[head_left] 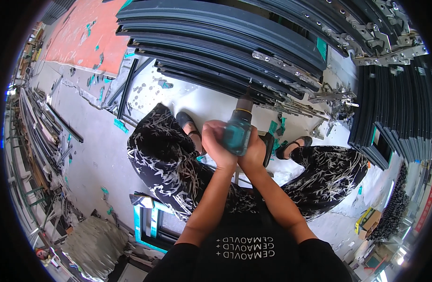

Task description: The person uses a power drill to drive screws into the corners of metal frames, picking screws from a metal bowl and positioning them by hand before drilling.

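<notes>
gripping drill point(238, 131), wearing white-lettered shirt point(256, 232)

The handle of the drill point(238, 136) is hidden by the left grip point(215, 143) and right grip point(256, 150). Contact between bit point(249, 85) and dark frames point(192, 35) is indiscernible. The upper edge truncates these frames.

The drill point(238, 135) sits between the left hand point(217, 144) and right hand point(255, 151). Beyond it, on the far side, lie stacked frames point(216, 44), with fittings point(287, 69) on their right part. A sheet point(86, 40) lies far left, strips point(38, 134) along the left edge, a window point(154, 221) near left, a box point(369, 223) near right.
</notes>
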`<state>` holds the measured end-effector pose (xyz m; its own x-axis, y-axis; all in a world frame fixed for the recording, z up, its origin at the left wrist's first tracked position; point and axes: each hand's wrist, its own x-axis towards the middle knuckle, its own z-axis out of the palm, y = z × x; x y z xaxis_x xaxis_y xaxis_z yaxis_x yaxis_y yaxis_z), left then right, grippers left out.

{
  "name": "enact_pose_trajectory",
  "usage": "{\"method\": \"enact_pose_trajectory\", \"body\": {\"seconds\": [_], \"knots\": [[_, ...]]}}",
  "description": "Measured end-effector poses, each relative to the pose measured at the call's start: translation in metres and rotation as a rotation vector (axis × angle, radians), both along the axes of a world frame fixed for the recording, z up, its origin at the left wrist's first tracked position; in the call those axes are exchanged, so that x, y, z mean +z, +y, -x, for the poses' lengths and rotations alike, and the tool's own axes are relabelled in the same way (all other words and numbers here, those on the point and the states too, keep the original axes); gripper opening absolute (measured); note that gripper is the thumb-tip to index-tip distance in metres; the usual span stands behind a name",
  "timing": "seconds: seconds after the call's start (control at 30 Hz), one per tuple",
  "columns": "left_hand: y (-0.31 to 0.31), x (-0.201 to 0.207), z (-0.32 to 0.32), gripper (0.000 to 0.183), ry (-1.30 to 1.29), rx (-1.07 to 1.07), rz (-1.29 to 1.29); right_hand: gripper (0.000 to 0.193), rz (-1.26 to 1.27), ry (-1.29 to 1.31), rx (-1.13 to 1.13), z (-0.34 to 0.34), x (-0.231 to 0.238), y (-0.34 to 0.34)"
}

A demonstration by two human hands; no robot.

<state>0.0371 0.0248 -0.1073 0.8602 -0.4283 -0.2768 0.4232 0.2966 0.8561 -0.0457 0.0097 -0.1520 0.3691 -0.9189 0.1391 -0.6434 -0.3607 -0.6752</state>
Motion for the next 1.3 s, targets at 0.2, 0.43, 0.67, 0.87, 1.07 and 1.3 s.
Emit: {"method": "enact_pose_trajectory", "body": {"seconds": [0.2,0.43,0.67,0.87,1.07,1.3], "knots": [[0.002,-0.012,-0.018,0.035,0.212,-0.01,0.239,0.044,0.057,0.038,0.041,-0.013,0.009,0.004],[0.004,-0.027,-0.024,0.033,0.298,-0.007,0.273,0.046,0.112,0.128,0.025,-0.015,0.004,0.004],[0.0,-0.02,-0.019,0.032,0.334,0.01,0.256,0.042,0.201,0.177,0.036,-0.009,0.0,-0.004],[-0.006,-0.015,-0.014,0.025,0.39,0.07,0.275,0.042,0.14,0.139,0.035,-0.009,0.008,-0.008],[-0.006,-0.028,-0.012,0.023,0.369,0.056,0.272,0.045,0.216,0.249,0.025,-0.001,0.011,-0.014],[0.005,-0.057,-0.028,0.033,0.463,-0.135,0.248,0.043,-0.008,0.115,-0.013,0.01,0.006,-0.009]]}}
